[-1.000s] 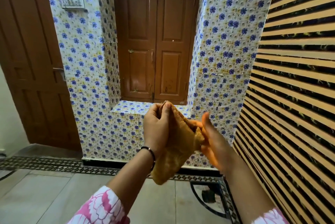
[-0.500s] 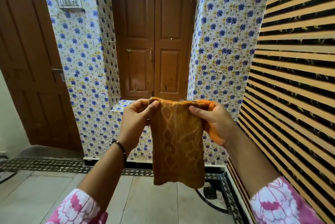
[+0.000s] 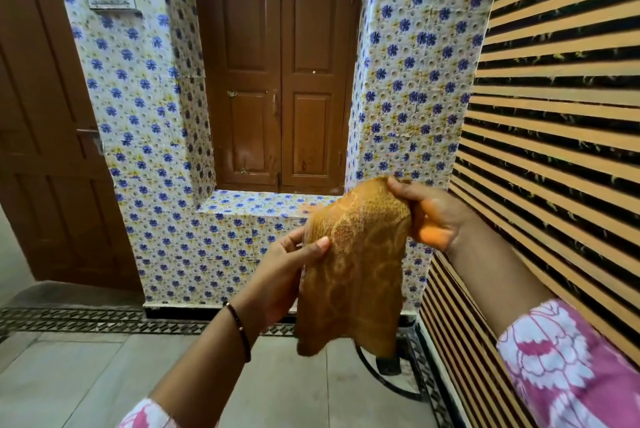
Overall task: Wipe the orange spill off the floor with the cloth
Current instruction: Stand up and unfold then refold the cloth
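Note:
An orange-brown patterned cloth (image 3: 353, 268) hangs in front of me at chest height, held by both hands. My right hand (image 3: 429, 216) pinches its top right corner, and the palm is stained orange. My left hand (image 3: 287, 268) grips the cloth's left edge lower down, thumb on the front. The cloth drapes down with its lower end loose above the grey floor (image 3: 86, 375). No orange spill shows on the floor in this view.
A blue-flowered tiled wall (image 3: 145, 150) with a ledge (image 3: 256, 202) and brown wooden shutters (image 3: 280, 81) stands ahead. A brown door (image 3: 45, 136) is at left, a striped orange-black wall (image 3: 554, 136) at right. A dark cable with a plug (image 3: 388, 365) lies on the floor under the cloth.
The cloth was bunched, then spread wide between both hands. Now my left hand has dropped to the left edge while my right hand holds the top, so the cloth hangs slanted.

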The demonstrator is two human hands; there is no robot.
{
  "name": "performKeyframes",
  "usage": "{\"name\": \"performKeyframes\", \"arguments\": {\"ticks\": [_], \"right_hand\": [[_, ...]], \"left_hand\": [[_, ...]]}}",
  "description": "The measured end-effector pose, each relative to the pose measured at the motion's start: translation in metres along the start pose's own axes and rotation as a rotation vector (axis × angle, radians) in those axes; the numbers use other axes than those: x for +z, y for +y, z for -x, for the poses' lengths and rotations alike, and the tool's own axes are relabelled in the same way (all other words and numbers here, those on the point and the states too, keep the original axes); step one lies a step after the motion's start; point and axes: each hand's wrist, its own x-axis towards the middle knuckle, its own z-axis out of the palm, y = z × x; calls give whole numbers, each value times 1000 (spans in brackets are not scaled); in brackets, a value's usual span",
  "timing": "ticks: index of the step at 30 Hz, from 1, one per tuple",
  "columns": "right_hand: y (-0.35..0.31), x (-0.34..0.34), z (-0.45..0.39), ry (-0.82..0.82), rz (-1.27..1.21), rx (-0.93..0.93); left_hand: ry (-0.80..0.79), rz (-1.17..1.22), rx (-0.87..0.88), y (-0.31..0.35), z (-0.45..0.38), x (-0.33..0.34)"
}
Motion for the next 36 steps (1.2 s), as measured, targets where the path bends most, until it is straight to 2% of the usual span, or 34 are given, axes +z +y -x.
{"name": "performKeyframes", "arguments": {"ticks": [4, 7, 9, 12, 15, 21, 24, 26, 28, 32, 36], "right_hand": [[49, -25, 4, -77, -195, 122], [102, -30, 11, -209, -253, 331], [120, -24, 18, -260, -283, 402], [111, -14, 20, -164, -215, 243], [92, -13, 17, -25, -125, 102], [78, -21, 18, -46, 83, 19], [70, -16, 21, 33, 127, -352], [57, -11, 27, -15, 103, -583], [47, -8, 33, -93, 104, -715], [44, -11, 32, -26, 93, -728], [52, -15, 32, 101, 76, -533]], "left_hand": [[114, -67, 8, 3, -7, 6], [158, -68, 6, 2, -11, 5], [186, -84, 0, 2, -11, 3], [192, -119, -33, 5, -8, -5], [127, -214, -84, 9, -3, -15], [120, -331, -39, 13, -3, -19], [121, -366, 157, 16, -3, -11], [102, -369, 297, 22, -2, -3], [62, -342, 392, 29, 0, 3], [68, -375, 506, 37, -4, 5], [138, -404, 395, 33, -2, 5]]}}
